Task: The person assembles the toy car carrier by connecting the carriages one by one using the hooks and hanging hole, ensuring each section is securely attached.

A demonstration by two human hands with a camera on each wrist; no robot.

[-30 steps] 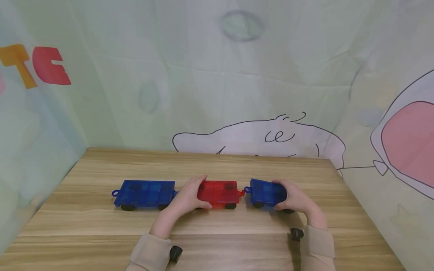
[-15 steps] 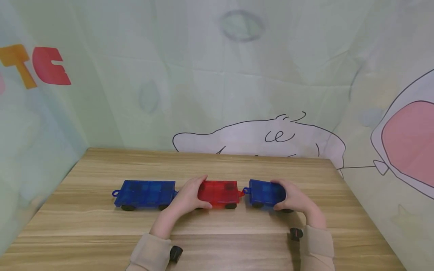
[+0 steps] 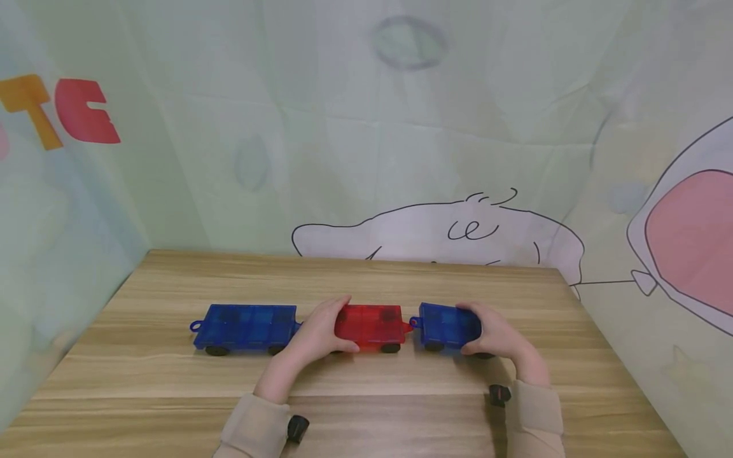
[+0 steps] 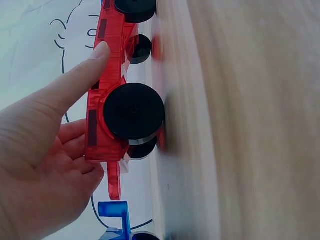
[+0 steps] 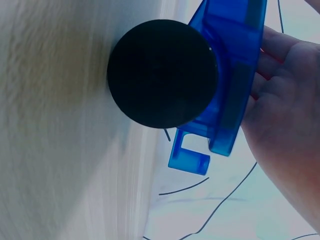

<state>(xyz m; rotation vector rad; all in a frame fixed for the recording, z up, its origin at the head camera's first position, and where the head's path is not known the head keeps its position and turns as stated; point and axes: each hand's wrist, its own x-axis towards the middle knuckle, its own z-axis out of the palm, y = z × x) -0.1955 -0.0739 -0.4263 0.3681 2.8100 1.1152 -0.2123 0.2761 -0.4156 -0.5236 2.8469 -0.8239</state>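
Note:
Three flat toy train cars with black wheels stand in a row on the wooden table. My left hand (image 3: 314, 333) holds the left part of the red train car (image 3: 372, 323), thumb on its near side. At the right, my right hand (image 3: 501, 332) grips the right part of a smaller-looking, slightly angled blue train car (image 3: 445, 326). The blue ring (image 3: 415, 322) on its left end lies at the red hook (image 3: 408, 327); whether they are linked I cannot tell. Past my left hand stands another blue train car (image 3: 249, 325). The left wrist view shows its blue hook (image 4: 114, 209) close to the red car's end tab (image 4: 114, 182).
The wood-grain table (image 3: 366, 407) reaches back to a pale printed cloth (image 3: 321, 146) hanging behind it. More cloth with a pink balloon print (image 3: 695, 235) stands along the right side.
My right hand has slid its blue car slightly left, bringing the ring up to the red car's hook. My left hand and the red car have hardly moved.

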